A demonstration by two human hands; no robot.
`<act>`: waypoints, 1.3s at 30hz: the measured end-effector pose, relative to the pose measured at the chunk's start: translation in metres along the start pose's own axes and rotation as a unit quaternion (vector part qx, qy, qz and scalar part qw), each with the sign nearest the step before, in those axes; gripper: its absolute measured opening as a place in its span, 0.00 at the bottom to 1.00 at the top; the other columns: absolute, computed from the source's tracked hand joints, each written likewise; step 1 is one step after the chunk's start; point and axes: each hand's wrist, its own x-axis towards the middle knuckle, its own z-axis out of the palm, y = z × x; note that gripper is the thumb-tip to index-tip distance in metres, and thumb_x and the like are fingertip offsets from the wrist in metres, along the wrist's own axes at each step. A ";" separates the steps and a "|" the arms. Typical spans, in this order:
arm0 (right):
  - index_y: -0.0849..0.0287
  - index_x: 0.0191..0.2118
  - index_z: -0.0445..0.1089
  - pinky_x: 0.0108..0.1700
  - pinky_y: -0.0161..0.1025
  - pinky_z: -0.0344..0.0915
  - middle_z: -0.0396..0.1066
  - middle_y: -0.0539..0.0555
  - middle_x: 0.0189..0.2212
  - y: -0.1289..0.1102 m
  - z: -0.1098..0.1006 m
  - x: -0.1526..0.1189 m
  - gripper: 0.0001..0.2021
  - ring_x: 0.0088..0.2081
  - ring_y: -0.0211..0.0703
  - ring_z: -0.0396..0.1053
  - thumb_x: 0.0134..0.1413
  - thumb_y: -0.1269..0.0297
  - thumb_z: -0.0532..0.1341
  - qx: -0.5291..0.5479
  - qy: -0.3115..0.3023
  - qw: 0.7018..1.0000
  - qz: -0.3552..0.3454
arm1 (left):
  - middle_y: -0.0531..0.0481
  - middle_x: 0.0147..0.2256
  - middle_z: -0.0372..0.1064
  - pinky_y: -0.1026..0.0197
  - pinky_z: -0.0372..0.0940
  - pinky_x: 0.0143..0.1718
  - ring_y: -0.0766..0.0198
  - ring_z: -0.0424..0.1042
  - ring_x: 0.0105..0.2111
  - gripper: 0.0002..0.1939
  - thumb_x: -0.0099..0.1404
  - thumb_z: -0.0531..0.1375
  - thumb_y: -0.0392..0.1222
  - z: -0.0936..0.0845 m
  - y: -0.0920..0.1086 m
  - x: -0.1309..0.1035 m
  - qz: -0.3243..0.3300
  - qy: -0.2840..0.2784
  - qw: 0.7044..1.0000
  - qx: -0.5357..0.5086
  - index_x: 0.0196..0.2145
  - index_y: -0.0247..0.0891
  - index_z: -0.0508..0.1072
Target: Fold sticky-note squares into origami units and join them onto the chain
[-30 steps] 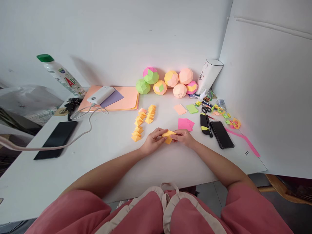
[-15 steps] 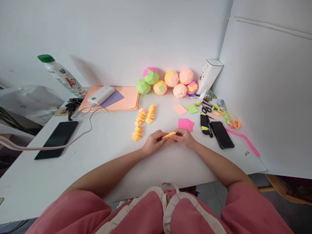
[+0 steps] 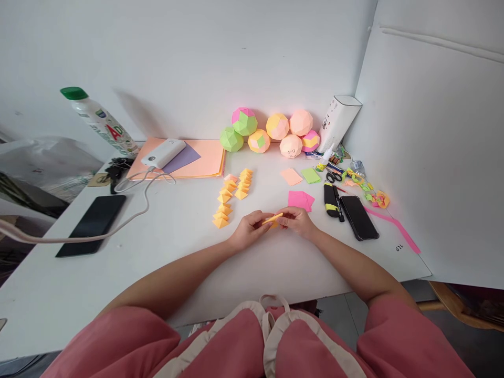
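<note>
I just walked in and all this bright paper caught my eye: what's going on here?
A person's left hand and right hand hold a folded orange paper between them over the white desk. To the left, folded pieces, mostly orange, lie in rows. Pink sheets lie just beyond the right hand, and colorful faceted balls sit piled at the back.

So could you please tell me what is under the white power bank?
A purple sheet lies partly under the power bank, on top of larger peach paper. Whatever the power bank itself covers cannot be seen.
</note>
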 end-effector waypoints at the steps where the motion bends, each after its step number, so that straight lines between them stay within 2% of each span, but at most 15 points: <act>1: 0.60 0.31 0.73 0.25 0.35 0.64 0.70 0.50 0.24 0.000 0.000 0.000 0.13 0.22 0.34 0.64 0.41 0.56 0.67 -0.006 -0.002 1.000 -0.001 | 0.54 0.24 0.56 0.64 0.59 0.28 0.68 0.58 0.24 0.15 0.63 0.54 0.49 0.000 0.001 0.000 0.004 -0.004 1.000 0.002 0.43 0.42 0.74; 6: 0.61 0.30 0.73 0.25 0.34 0.64 0.69 0.50 0.22 0.002 -0.001 0.000 0.12 0.22 0.34 0.64 0.42 0.56 0.66 -0.015 -0.002 1.000 -0.003 | 0.55 0.22 0.52 0.64 0.58 0.27 0.69 0.56 0.23 0.15 0.63 0.54 0.48 0.000 0.003 0.001 0.008 -0.003 1.000 0.007 0.42 0.41 0.76; 17: 0.60 0.30 0.74 0.24 0.34 0.62 0.69 0.49 0.23 -0.002 -0.001 0.001 0.12 0.22 0.34 0.64 0.41 0.57 0.67 -0.004 0.000 1.000 -0.002 | 0.55 0.23 0.50 0.65 0.57 0.25 0.69 0.55 0.23 0.15 0.63 0.54 0.48 0.000 -0.001 0.000 0.007 -0.003 1.000 0.006 0.43 0.42 0.75; 24: 0.59 0.31 0.74 0.24 0.33 0.60 0.70 0.49 0.26 -0.004 -0.001 0.001 0.10 0.23 0.33 0.63 0.42 0.59 0.66 0.001 -0.008 1.000 0.002 | 0.51 0.28 0.57 0.63 0.62 0.31 0.66 0.61 0.29 0.15 0.63 0.55 0.48 0.000 -0.001 0.001 0.029 0.013 0.999 -0.018 0.43 0.43 0.75; 28: 0.59 0.30 0.74 0.23 0.32 0.60 0.69 0.49 0.26 -0.005 -0.001 0.001 0.09 0.23 0.32 0.63 0.43 0.59 0.66 0.003 -0.007 1.000 0.000 | 0.50 0.29 0.61 0.62 0.62 0.31 0.66 0.63 0.30 0.14 0.63 0.55 0.46 0.001 -0.004 0.001 0.015 0.006 1.000 -0.026 0.43 0.42 0.75; 39: 0.59 0.31 0.74 0.23 0.33 0.60 0.69 0.49 0.25 0.001 -0.003 0.002 0.09 0.22 0.32 0.63 0.43 0.60 0.66 0.019 0.011 1.000 0.001 | 0.51 0.26 0.60 0.63 0.60 0.30 0.66 0.61 0.28 0.14 0.64 0.54 0.46 0.001 -0.004 0.001 0.008 -0.005 1.000 -0.001 0.43 0.42 0.75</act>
